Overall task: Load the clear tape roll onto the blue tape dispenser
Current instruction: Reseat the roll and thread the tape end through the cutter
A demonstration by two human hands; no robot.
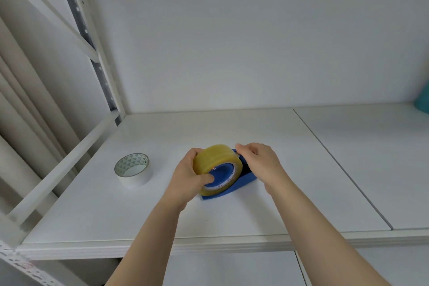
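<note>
Grip check: left hand (192, 176) wraps the clear tape roll (214, 159), thumb at its core, seating it on the blue tape dispenser (245, 182) on the shelf (301, 169), while right hand (257, 160) pinches the dispenser's far end, likely to steady it

Shelf (232, 220), white board, carrying: white tape roll (133, 169), lying flat, left; blue dispenser (246, 181), centre; teal item (423, 102), far right edge.
</note>
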